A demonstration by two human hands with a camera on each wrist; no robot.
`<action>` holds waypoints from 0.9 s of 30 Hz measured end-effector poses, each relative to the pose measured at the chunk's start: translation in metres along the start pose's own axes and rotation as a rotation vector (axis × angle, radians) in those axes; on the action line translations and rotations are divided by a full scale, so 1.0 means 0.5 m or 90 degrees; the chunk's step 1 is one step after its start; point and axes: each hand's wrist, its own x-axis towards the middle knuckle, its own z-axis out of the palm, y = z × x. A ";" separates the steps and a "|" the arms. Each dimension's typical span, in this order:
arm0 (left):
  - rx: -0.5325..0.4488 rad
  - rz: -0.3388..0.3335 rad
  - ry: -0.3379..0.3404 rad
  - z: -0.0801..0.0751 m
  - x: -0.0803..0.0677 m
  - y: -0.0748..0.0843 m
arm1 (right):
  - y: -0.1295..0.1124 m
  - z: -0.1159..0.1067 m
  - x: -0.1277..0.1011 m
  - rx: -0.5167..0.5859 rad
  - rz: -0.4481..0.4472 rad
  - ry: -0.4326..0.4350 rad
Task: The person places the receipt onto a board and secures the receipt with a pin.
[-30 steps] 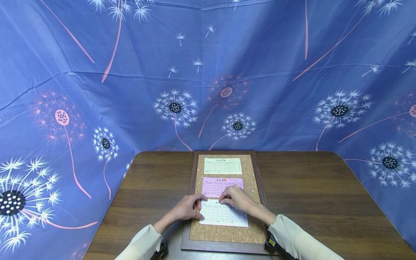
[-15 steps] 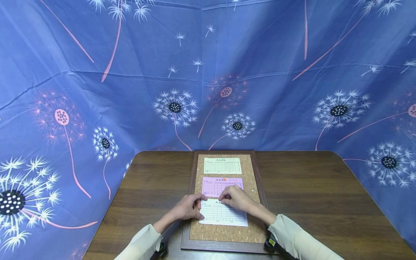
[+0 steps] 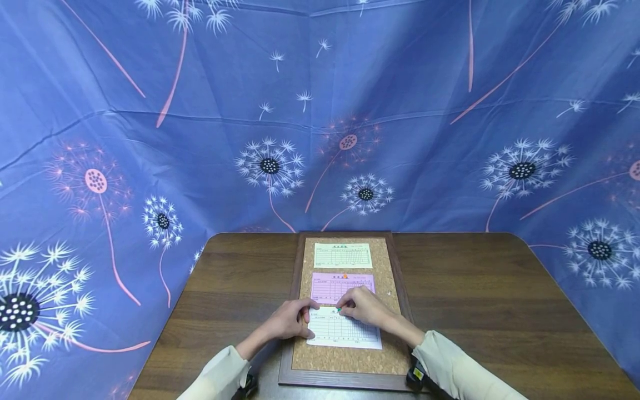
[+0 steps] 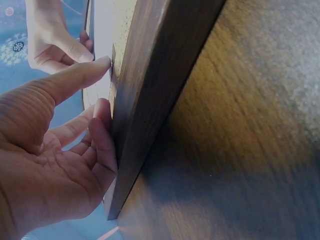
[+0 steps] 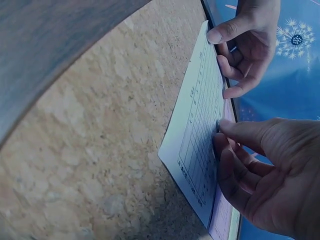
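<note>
White form lies low on the cork board, below a pink sheet. A person's left hand presses its left edge with fingers relaxed. Right hand pinches a green pushpin at its top edge.

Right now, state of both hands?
Left hand: open, fingertips pressing the left edge of the white form on the cork board.
Right hand: pinching a small green pushpin at the form's top edge.
</note>
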 end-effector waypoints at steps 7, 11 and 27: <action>0.003 -0.021 -0.002 0.002 0.004 0.005 | 0.002 0.007 0.002 -0.041 -0.041 0.022; 0.009 -0.024 -0.002 0.002 0.004 0.004 | 0.002 0.008 0.000 -0.073 -0.060 0.030; -0.001 -0.025 -0.003 0.000 0.002 0.008 | 0.001 -0.001 -0.003 -0.164 -0.131 0.001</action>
